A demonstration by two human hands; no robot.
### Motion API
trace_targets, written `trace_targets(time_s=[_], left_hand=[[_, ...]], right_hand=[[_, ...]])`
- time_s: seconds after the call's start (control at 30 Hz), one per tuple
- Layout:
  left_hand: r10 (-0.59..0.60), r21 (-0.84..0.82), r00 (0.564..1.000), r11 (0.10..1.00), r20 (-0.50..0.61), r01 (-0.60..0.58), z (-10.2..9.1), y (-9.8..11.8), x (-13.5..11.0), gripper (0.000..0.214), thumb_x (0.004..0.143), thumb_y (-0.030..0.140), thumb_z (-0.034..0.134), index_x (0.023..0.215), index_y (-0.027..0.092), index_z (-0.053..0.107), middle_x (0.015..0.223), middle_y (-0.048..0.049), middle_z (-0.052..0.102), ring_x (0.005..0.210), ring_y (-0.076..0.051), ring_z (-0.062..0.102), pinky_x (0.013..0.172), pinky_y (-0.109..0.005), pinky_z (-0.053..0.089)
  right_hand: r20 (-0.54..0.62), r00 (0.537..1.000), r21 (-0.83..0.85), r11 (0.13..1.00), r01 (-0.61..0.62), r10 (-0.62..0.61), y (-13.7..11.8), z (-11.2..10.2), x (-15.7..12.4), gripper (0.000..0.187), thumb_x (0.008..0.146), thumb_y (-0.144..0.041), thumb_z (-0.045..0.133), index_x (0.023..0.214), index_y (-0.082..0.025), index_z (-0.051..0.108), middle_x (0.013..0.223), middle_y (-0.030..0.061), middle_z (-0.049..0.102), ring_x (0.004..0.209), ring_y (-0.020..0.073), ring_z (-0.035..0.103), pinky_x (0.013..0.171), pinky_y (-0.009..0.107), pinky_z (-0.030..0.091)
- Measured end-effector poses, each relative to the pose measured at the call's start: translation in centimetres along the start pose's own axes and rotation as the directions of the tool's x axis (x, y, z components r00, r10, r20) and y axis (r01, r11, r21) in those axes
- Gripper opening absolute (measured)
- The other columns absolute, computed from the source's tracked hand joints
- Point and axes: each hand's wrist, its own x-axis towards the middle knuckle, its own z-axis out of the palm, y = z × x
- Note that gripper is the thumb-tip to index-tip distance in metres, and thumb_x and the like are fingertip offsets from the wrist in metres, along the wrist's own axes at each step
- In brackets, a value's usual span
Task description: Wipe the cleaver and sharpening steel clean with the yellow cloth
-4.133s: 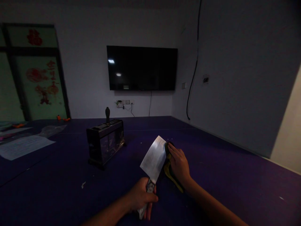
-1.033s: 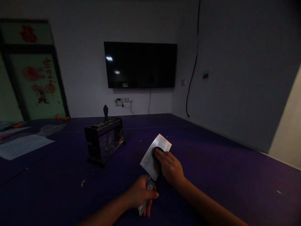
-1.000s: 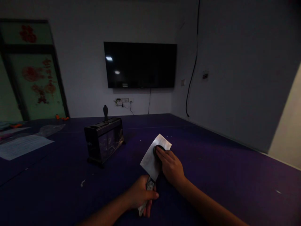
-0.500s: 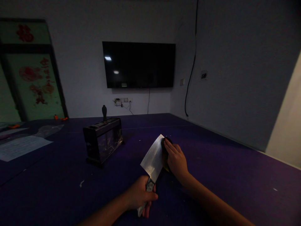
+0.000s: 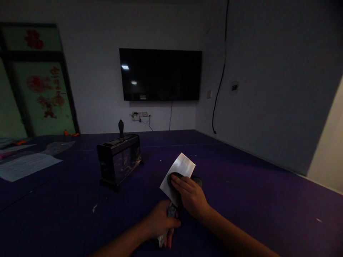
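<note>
Low in the middle, my left hand (image 5: 160, 220) is closed around the handle of a cleaver (image 5: 185, 165). The broad, shiny blade tilts up and away from that hand. Against the face of the blade, near its middle, my right hand (image 5: 193, 196) presses a dark cloth (image 5: 175, 175) with its fingers laid together. Part of the dark material shows past the blade's right edge. The lower part of the blade is hidden behind the cloth and the right hand. Left of the cleaver stands a black knife block (image 5: 119, 157) with clear sides and one dark handle sticking up.
A dark purple surface (image 5: 241, 200) spreads beneath everything, with small white scraps on it. At the left lie a printed sheet (image 5: 29, 166) and crumpled clear plastic (image 5: 58, 147). A television (image 5: 160, 75) hangs on the back wall; a black cable (image 5: 220, 80) runs down the right wall.
My right hand has slid the cloth down and left across the blade, from its upper right edge toward the handle. My left hand keeps its hold with little movement.
</note>
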Motion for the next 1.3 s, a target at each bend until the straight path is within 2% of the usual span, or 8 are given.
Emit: trace_targets(time_s=[0.13, 0.33, 0.53, 0.7, 0.87, 1.13, 1.3], left_hand=[[0.006, -0.030, 0.999, 1.000, 0.050, -0.004, 0.0, 0.0, 0.2, 0.023, 0.061, 0.019, 0.058, 0.077, 0.016, 0.042, 0.035, 0.0067, 0.045, 0.029, -0.013, 0.046, 0.030, -0.020, 0.037], [0.051, -0.063, 0.997, 0.997, 0.053, -0.048, 0.0, -0.5, 0.5, 0.021, 0.060, 0.024, 0.060, 0.072, 0.012, 0.048, 0.035, 0.0034, 0.046, 0.028, -0.013, 0.046, 0.030, -0.021, 0.036], [0.063, -0.093, 0.998, 0.994, 0.025, -0.060, -0.1, -1.4, 0.9, 0.024, 0.061, 0.025, 0.060, 0.076, 0.009, 0.051, 0.036, 0.0020, 0.047, 0.030, -0.015, 0.049, 0.030, -0.020, 0.036], [0.064, -0.107, 0.998, 0.992, 0.009, -0.063, 0.1, -0.9, 0.5, 0.030, 0.062, 0.023, 0.059, 0.085, 0.009, 0.049, 0.036, 0.0030, 0.048, 0.031, -0.015, 0.049, 0.031, -0.021, 0.037], [0.063, -0.063, 0.997, 0.996, 0.033, -0.061, 0.1, -0.5, 0.5, 0.023, 0.061, 0.024, 0.060, 0.075, 0.010, 0.049, 0.036, 0.0026, 0.047, 0.029, -0.014, 0.047, 0.031, -0.022, 0.037], [-0.002, -0.054, 0.998, 0.999, 0.060, 0.005, 0.0, 0.0, 0.1, 0.019, 0.060, 0.020, 0.059, 0.071, 0.014, 0.045, 0.034, 0.0047, 0.046, 0.028, -0.012, 0.046, 0.031, -0.018, 0.036], [-0.003, -0.045, 1.000, 0.999, 0.014, 0.004, 0.1, 0.2, -0.1, 0.023, 0.059, 0.020, 0.059, 0.074, 0.016, 0.043, 0.035, 0.0068, 0.046, 0.028, -0.013, 0.046, 0.030, -0.019, 0.035]], right_hand=[[0.024, 0.998, 0.050, 0.997, 0.057, -0.059, -0.7, -0.1, -0.1, 0.037, 0.082, -0.006, 0.033, 0.110, -0.013, 0.058, 0.117, 0.0092, 0.057, 0.084, 0.0190, 0.054, 0.070, 0.035, 0.052], [0.054, 0.989, 0.099, 0.987, 0.130, -0.136, -1.6, -0.7, 0.4, 0.038, 0.082, -0.007, 0.033, 0.111, -0.013, 0.057, 0.113, 0.0095, 0.059, 0.083, 0.0186, 0.055, 0.067, 0.033, 0.052], [0.054, 0.980, 0.156, 0.971, 0.182, -0.192, -2.0, -0.9, 0.4, 0.036, 0.080, -0.009, 0.036, 0.108, -0.013, 0.058, 0.114, 0.0097, 0.059, 0.084, 0.0184, 0.056, 0.067, 0.032, 0.051], [0.086, 0.979, 0.142, 0.975, 0.172, -0.185, -1.8, -0.8, 0.3, 0.037, 0.080, -0.009, 0.037, 0.109, -0.014, 0.058, 0.115, 0.0092, 0.058, 0.083, 0.0185, 0.056, 0.066, 0.032, 0.050], [0.092, 0.980, 0.113, 0.980, 0.167, -0.177, -1.7, -0.7, 0.3, 0.037, 0.080, -0.009, 0.036, 0.111, -0.014, 0.057, 0.116, 0.0088, 0.058, 0.084, 0.0185, 0.056, 0.067, 0.032, 0.051], [0.011, 0.999, 0.064, 0.997, 0.046, -0.047, -0.9, -0.3, 0.1, 0.039, 0.081, -0.006, 0.034, 0.110, -0.014, 0.058, 0.115, 0.0105, 0.058, 0.086, 0.0192, 0.056, 0.069, 0.034, 0.052], [0.013, 1.000, 0.077, 0.997, 0.002, -0.003, -0.7, -0.2, 0.2, 0.039, 0.082, -0.005, 0.031, 0.108, -0.014, 0.059, 0.118, 0.0097, 0.056, 0.089, 0.0194, 0.055, 0.072, 0.035, 0.052]])
